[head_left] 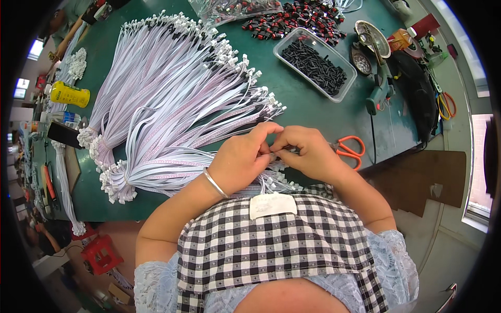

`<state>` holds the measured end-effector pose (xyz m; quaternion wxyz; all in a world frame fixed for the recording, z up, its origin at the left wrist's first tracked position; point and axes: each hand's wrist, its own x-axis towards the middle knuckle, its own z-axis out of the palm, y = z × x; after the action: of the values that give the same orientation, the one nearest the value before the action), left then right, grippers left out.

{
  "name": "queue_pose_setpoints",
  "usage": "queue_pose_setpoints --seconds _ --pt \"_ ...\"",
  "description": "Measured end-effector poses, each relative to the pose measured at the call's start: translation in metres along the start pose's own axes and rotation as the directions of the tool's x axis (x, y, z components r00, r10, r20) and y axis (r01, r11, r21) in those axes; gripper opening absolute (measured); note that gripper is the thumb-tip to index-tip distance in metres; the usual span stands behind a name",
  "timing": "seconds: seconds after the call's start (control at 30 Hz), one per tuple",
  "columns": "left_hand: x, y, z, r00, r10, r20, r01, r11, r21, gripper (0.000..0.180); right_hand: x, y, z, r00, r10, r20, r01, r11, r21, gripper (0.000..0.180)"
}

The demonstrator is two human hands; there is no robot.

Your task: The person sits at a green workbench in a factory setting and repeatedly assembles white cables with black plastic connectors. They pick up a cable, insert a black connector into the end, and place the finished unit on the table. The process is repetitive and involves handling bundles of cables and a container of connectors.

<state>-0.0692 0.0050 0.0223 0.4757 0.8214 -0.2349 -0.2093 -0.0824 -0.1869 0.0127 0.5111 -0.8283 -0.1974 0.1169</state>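
My left hand (245, 159), with a silver bangle at its wrist, and my right hand (308, 151) meet just in front of my checked apron. Thumbs and fingertips of both are pinched together around something small, mostly hidden by the fingers. Beneath and beside them lies the nearest bundle of white flat cables (172, 172), its loose ends showing below the hands. More such cables (162, 83) fan out at the left, with white plugs on their ends and some black pieces among the far ones. Orange-handled scissors (350, 148) lie just right of my right hand.
A clear plastic tub (353, 86) holds short black tubes. Behind it spreads a pile of red-and-black parts (297, 21). On the right are a green corded tool (378, 96) and a metal bowl (371, 39); at the left, a yellow bottle (70, 94) and a dark phone (63, 134).
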Motion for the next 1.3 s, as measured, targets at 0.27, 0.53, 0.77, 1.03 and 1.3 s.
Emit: queue_pose_setpoints --seconds 0.27,0.53,0.77,1.03,1.3 --pt "0.007 0.004 -0.012 0.994 0.112 -0.015 -0.107 0.976 0.192 0.051 -0.007 -0.007 -0.012 0.979 0.203 -0.025 -0.198 0.969 0.151 0.017" --pt "0.019 0.013 -0.035 0.973 0.178 -0.147 -0.115 0.926 0.36 0.04 -0.02 0.012 -0.002 0.919 0.392 0.046 -0.389 0.878 0.28 0.01" --pt "0.057 -0.008 -0.056 0.94 0.248 -0.233 -0.039 0.759 0.65 0.027 -0.026 0.014 -0.009 0.974 0.206 -0.089 -0.181 0.956 0.232 0.006" --pt "0.035 -0.006 -0.044 0.952 0.293 -0.083 -0.179 0.76 0.625 0.039 -0.021 0.005 -0.013 0.994 0.095 -0.046 -0.09 0.99 0.107 0.009" --pt "0.003 0.013 -0.023 0.955 0.295 -0.031 -0.278 0.925 0.258 0.035 -0.023 -0.004 -0.008 0.997 0.033 -0.069 -0.03 0.998 0.05 0.009"
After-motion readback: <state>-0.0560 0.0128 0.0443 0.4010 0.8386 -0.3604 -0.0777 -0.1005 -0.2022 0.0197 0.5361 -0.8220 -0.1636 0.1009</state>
